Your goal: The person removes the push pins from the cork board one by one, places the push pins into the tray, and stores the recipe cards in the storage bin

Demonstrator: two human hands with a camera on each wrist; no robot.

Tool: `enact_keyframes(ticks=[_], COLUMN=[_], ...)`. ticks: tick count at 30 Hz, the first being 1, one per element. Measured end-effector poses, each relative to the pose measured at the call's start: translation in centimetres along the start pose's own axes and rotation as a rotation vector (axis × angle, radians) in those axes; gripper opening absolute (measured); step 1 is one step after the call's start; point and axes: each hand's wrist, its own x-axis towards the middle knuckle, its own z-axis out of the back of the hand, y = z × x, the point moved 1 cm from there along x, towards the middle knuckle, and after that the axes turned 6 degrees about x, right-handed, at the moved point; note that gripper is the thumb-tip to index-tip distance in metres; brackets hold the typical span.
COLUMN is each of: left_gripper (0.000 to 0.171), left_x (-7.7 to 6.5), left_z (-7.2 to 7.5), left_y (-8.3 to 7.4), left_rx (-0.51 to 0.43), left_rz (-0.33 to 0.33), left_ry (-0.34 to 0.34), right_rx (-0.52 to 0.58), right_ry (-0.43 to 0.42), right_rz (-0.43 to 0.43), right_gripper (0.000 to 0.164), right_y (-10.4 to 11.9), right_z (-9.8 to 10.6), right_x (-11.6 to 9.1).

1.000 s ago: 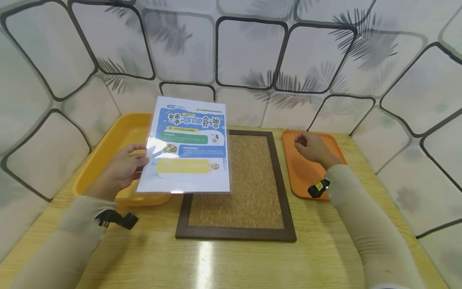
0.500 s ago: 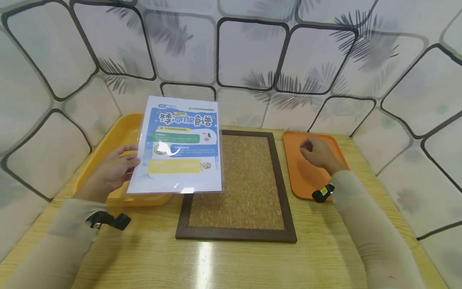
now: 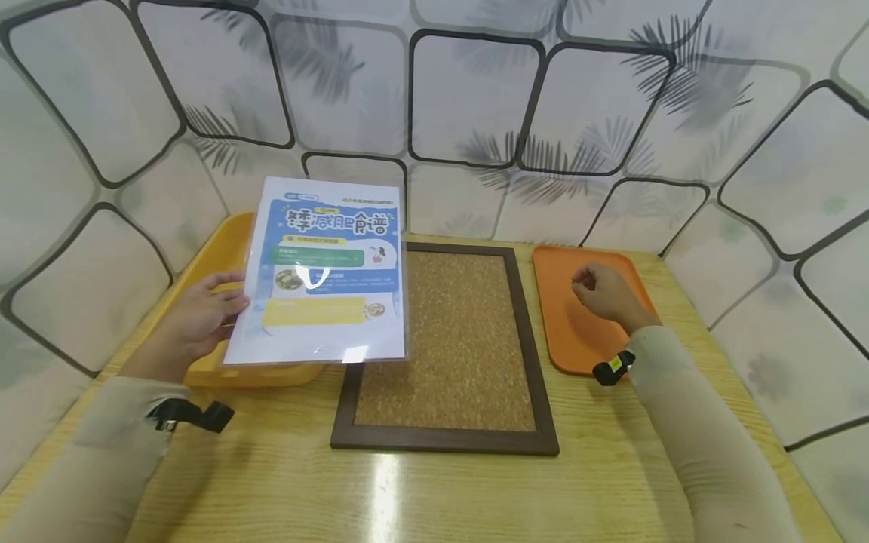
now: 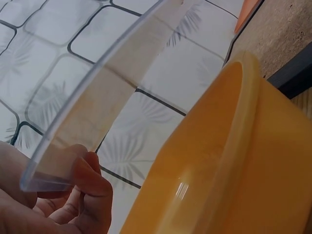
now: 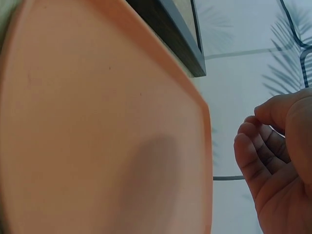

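Observation:
A laminated sheet (image 3: 319, 271) with blue, green and yellow print is held up over the yellow bin and the left part of the corkboard. My left hand (image 3: 200, 313) pinches its left edge; in the left wrist view, the hand (image 4: 73, 195) has thumb and fingers on the clear plastic border. Beneath the sheet lies the framed corkboard (image 3: 462, 354), flat on the table. Over the orange tray (image 3: 566, 339) hovers my right hand (image 3: 604, 290). Its fingers are loosely curled, the thumb near the index fingertip, and in the right wrist view no object shows in the hand (image 5: 278, 161).
The yellow bin (image 4: 258, 161) stands at the left, partly hidden behind the sheet. A wood-grain table (image 3: 441, 498) extends in front of the board. Patterned panels (image 3: 475, 98) close off the back and both sides.
My left hand has moved the laminated sheet to the left, showing more of the corkboard. My right hand has drifted slightly right and down over the orange tray.

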Motion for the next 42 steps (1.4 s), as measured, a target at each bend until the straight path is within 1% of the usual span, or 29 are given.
enact_keyframes(ticks=[2, 5, 10, 15, 18, 22, 26, 31, 33, 37, 40, 42], left_gripper=[0.029, 0.033, 0.028, 0.029, 0.026, 0.027, 0.028, 0.028, 0.028, 0.027, 0.027, 0.028], left_x=[0.0, -0.1, -0.1, -0.2, -0.2, -0.3, -0.3, -0.2, -0.2, -0.2, -0.1, -0.1], left_z=[0.2, 0.5, 0.9, 1.4, 1.9, 2.4, 2.8, 3.4, 3.6, 3.9, 4.1, 4.3], left_y=[0.0, 0.1, 0.2, 0.2, 0.3, 0.5, 0.6, 0.8, 0.9, 1.1, 1.2, 1.3], left_rx=[0.001, 0.031, 0.035, 0.053, 0.038, -0.04, -0.099, -0.095, -0.076, -0.007, -0.015, -0.062], left_rz=[0.0, 0.007, 0.012, 0.019, 0.014, 0.011, 0.013, 0.01, 0.009, 0.008, 0.005, -0.001], left_ry=[0.002, -0.012, -0.027, -0.026, -0.02, -0.005, 0.004, 0.002, -0.006, -0.022, -0.019, -0.006], right_rx=[-0.006, -0.011, -0.023, -0.036, -0.04, -0.053, -0.068, -0.075, -0.075, -0.07, -0.07, -0.07], right_ry=[-0.007, -0.009, -0.016, -0.024, -0.019, -0.015, -0.02, -0.017, -0.018, -0.018, -0.019, -0.018], right_rz=[0.006, 0.012, 0.021, 0.021, 0.008, 0.001, 0.004, 0.003, 0.007, 0.004, 0.001, 0.001], right_gripper=[0.021, 0.02, 0.019, 0.02, 0.02, 0.02, 0.019, 0.018, 0.017, 0.018, 0.018, 0.018], right_y=[-0.1, -0.3, -1.1, -1.9, -2.3, -2.6, -3.0, -3.7, -3.9, -4.2, -4.5, -4.7], right_z=[0.0, -0.1, -0.1, -0.1, -0.3, -0.4, -0.5, -0.7, -0.9, -1.2, -1.4, -1.4], right_x=[-0.1, -0.3, -0.4, -0.4, -0.5, -0.6, -0.7, -0.9, -1.0, -1.2, -1.2, -1.2])
